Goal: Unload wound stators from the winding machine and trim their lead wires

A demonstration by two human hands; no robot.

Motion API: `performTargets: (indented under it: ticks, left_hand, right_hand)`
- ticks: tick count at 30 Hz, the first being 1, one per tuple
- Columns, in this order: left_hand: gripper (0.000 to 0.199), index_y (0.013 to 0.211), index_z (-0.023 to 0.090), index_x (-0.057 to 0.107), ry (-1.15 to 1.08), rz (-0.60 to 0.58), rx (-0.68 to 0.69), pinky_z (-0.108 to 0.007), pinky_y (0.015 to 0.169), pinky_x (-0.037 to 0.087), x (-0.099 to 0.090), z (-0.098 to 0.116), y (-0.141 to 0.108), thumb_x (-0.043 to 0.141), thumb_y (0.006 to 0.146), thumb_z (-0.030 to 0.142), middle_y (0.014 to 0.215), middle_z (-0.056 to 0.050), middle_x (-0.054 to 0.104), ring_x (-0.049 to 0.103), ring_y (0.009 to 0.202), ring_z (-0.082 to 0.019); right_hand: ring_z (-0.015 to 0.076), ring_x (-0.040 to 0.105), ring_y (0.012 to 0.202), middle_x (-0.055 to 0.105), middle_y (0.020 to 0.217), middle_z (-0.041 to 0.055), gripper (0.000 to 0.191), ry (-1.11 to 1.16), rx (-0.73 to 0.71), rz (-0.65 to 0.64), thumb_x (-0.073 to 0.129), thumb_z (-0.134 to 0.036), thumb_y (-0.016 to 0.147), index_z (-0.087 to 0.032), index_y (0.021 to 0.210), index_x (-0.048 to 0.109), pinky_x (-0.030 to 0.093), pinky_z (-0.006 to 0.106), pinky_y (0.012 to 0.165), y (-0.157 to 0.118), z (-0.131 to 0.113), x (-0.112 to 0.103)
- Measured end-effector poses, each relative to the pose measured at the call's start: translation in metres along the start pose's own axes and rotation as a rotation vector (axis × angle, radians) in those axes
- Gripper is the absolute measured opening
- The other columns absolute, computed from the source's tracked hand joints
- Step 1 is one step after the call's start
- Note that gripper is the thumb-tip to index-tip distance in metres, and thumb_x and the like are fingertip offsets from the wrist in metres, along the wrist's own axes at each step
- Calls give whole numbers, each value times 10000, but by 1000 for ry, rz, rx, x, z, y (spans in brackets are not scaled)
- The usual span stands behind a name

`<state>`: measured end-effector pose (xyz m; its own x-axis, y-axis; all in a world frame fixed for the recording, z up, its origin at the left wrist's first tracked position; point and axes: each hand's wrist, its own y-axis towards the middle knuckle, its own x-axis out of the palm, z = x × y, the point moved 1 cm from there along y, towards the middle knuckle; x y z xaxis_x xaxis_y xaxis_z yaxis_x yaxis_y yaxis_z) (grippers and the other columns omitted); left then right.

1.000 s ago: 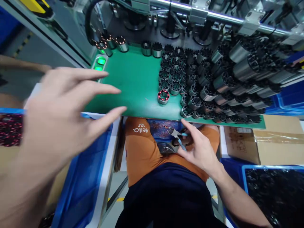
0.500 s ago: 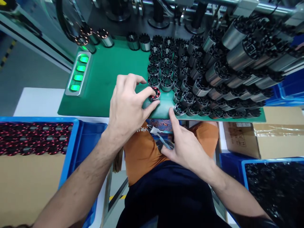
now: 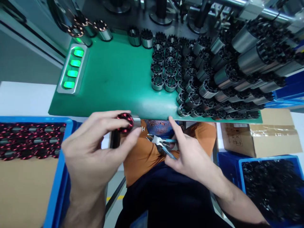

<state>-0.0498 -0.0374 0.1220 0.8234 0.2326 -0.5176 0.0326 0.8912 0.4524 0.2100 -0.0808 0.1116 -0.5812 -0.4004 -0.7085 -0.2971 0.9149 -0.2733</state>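
Observation:
Between the thumb and fingers of my left hand [image 3: 99, 142] is a wound motor stator [image 3: 125, 122] with red wire, tilted on its side just off the front edge of the green mat [image 3: 114, 79]. My right hand [image 3: 190, 150] holds a pair of wire cutters [image 3: 160, 141] with pale blue handles, jaws pointing left and slightly apart. Its index finger stretches forward to the mat's front edge. Bare black-and-steel stator cores [image 3: 170, 84] stand in rows on the mat, beyond my right hand.
Stacked cores [image 3: 251, 57] rise at the right. A panel with green-lit buttons [image 3: 72, 73] and several copper-wound stators [image 3: 103, 30] stand left, before the machine. A blue crate [image 3: 68, 126] holds red-wound stators at left. At right are a cardboard box [image 3: 273, 136] and blue bin [image 3: 241, 171].
My left hand has lifted the red-wound stator off the mat and carried it left and toward me, tipping it over. The wire cutters in my right hand now show more fully.

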Motion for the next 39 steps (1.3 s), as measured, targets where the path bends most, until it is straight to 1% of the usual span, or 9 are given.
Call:
performTargets:
  ticks: [2, 4, 7, 12, 17, 20, 28, 35, 39]
  left_hand:
    - [223, 1091, 287, 814, 37, -33, 78, -411, 975, 711, -2, 8, -7, 958, 974, 164, 1283, -15, 881, 862, 1139, -248]
    - [202, 1099, 269, 807, 43, -79, 115, -371, 982, 717, -1, 16, -14, 934, 994, 154, 1291, -29, 882, 866, 1140, -230]
    - [158, 1096, 259, 812, 4, -101, 118, -340, 983, 717, 7, 25, -23, 942, 1028, 200, 1302, -27, 890, 872, 1125, -211]
    - [239, 1053, 261, 824, -45, -69, 85, -331, 898, 705, 28, 34, -38, 1055, 989, 267, 1234, -28, 891, 856, 1057, -192]
    - [231, 1052, 304, 855, -49, -102, 53, -364, 799, 700, 38, 46, -46, 1072, 974, 307, 1235, -16, 879, 852, 1036, -218]
    - [219, 1082, 328, 871, -41, -121, 60, -377, 793, 697, 39, 53, -50, 1066, 984, 331, 1250, 1, 879, 860, 1060, -224]
    - [183, 1089, 324, 830, 56, -123, 109, -421, 810, 686, 38, 60, -57, 994, 1073, 404, 1264, 10, 893, 873, 1047, -219]
    - [199, 1094, 316, 847, 44, -119, 121, -379, 802, 685, 36, 61, -61, 1031, 1023, 342, 1254, 4, 889, 873, 1074, -224]
    - [223, 1061, 293, 835, 44, -111, 100, -342, 791, 675, 41, 57, -62, 1048, 1007, 335, 1233, -5, 887, 865, 1052, -204]
  right_hand:
    - [270, 836, 1047, 844, 1224, 99, 1044, 39, -65, -18, 749, -142, 928, -153, 1913, 403, 699, 415, 951, -15, 6, -1]
    - [240, 840, 1092, 847, 1236, 80, 700, 58, -128, -1, 729, -113, 962, -178, 1656, 672, 692, 378, 986, -28, 14, -1]
    - [183, 813, 1008, 828, 1127, 43, 368, 87, -203, 130, 694, -152, 1097, -190, 1457, 760, 670, 313, 949, -45, 26, 0]
    - [147, 715, 904, 776, 1079, 18, 513, 229, -199, 258, 701, -185, 1140, -225, 1651, 728, 623, 262, 840, -62, 29, 10]
    - [191, 752, 1124, 778, 1260, 54, 611, 405, -173, 241, 654, -195, 1182, -289, 1785, 660, 658, 330, 1009, -66, 29, 22]
    - [193, 724, 1103, 765, 1266, 49, 617, 450, -157, 240, 634, -222, 1212, -334, 1819, 640, 653, 345, 1016, -67, 32, 23]
    - [181, 685, 1011, 758, 1181, 20, 699, 482, -190, 249, 674, -156, 1139, -398, 1795, 673, 638, 330, 947, -72, 35, 22]
    - [151, 710, 875, 866, 1190, 23, 695, 469, -210, 309, 655, -46, 1024, -300, 1655, 799, 637, 280, 813, -70, 32, 25]
    - [116, 610, 660, 850, 981, -9, 612, 501, -176, 302, 652, -60, 1022, -244, 1569, 855, 604, 259, 696, -66, 38, 28]
